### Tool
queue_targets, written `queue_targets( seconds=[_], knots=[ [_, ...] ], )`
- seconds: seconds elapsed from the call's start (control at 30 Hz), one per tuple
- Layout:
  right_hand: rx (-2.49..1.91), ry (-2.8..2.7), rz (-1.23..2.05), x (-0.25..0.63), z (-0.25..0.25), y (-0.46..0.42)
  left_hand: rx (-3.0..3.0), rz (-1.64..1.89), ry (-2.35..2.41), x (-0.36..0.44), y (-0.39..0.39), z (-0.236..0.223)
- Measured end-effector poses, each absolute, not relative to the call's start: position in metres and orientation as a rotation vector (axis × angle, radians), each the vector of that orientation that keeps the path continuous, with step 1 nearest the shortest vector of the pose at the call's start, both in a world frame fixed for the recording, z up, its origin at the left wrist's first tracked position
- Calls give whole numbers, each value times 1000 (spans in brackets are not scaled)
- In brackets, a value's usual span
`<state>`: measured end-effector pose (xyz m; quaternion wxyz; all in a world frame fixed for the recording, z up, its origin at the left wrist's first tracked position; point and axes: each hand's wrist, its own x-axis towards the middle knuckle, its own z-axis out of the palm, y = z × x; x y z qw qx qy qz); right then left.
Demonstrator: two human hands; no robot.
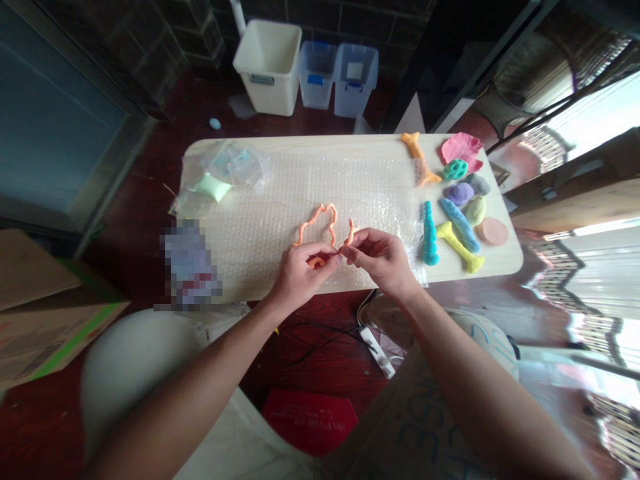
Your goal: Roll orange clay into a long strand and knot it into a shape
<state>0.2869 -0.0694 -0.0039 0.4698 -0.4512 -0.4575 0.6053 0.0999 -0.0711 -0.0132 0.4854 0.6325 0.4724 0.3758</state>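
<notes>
My left hand (307, 270) and my right hand (377, 257) meet over the near edge of the table, thumbs and fingertips pinched close together. Between the right fingers is a thin orange clay strip (351, 232), its upper end sticking up past the fingertips. The left fingertips close at its lower end, and a curl of orange clay shows beneath that hand. Just beyond, a wavy orange clay strand (316, 217) lies in an arch on the bubble wrap (270, 220). My hands hide part of its lower ends.
Right on the table sit several clay shapes: an orange bone (419, 160), a turquoise spiral (429, 235), a yellow bone (460, 248), a pink dish (461, 150). Plastic bags (240, 163) and a pale green packet (213, 187) lie left. Bins (273, 67) stand on the floor behind.
</notes>
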Motion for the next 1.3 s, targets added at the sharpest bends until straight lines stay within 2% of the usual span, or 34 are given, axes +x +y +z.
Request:
queue_targets(
  seconds=[0.3, 0.53, 1.1, 1.3],
  knots=[
    [-1162, -1228, 1540, 289, -3, -70, 1614, 954, 1213, 99, -71, -15],
    [-1160, -1181, 1567, 290, -9, -63, 1460, 967, 1136, 99, -68, -28],
    [-1047, -1198, 1643, 282, -13, -58, 1545, 1035, 1168, 97, -65, -21],
    [-1072, -1190, 1648, 280, -14, -60, 1757, 1039, 1245, 92, -65, -13]
  ],
)
